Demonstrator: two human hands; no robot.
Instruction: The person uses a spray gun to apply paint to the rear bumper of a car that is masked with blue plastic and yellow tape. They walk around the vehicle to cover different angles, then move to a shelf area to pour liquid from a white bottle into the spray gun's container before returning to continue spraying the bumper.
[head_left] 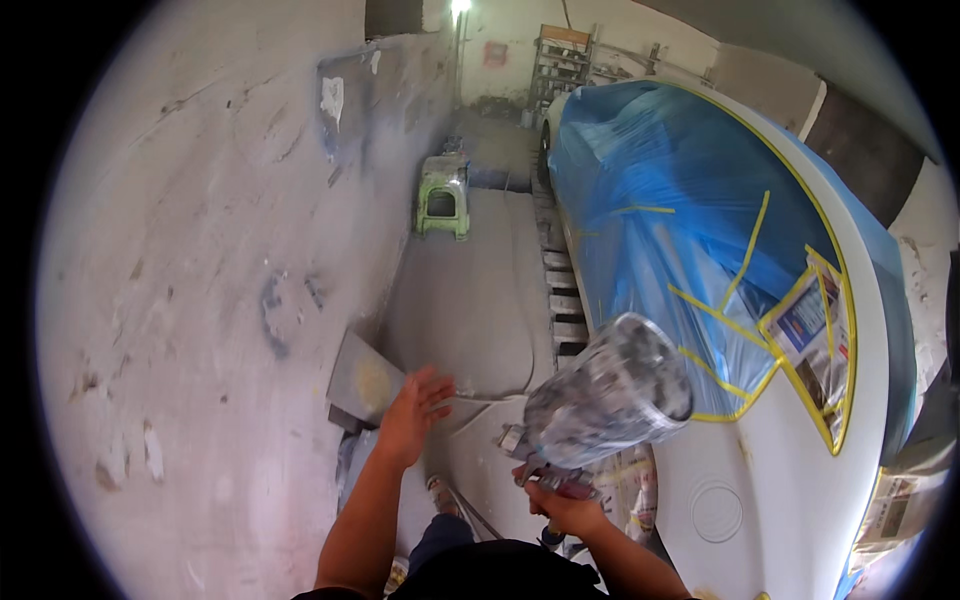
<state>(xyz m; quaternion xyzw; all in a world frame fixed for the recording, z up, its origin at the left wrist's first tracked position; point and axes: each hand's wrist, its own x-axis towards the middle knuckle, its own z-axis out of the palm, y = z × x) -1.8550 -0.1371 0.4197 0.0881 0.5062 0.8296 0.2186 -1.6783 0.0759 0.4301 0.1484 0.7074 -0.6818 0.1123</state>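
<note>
My right hand [562, 508] is wrapped round the handle of a paint spray gun [560, 480], in front of my body at lower centre. On top of the gun sits a large, paint-smeared cup [605, 390], tilted to the right. My left hand [412, 410] hangs in the air, its fingers apart and slightly blurred, with nothing in it. Close beside that hand is a grey box-like block [365, 380] against the wall. To the right stands a white car [710, 510], its side partly covered with blue masking film [640, 200] edged in yellow tape [748, 250].
A green step stool [443, 198] stands ahead on the dusty floor [465, 290]. A hose [530, 340] runs along the floor. The stained wall [200, 300] closes off the left side. A slotted grate [562, 290] lies beside the car, and a shelf rack [560, 65] is at the back.
</note>
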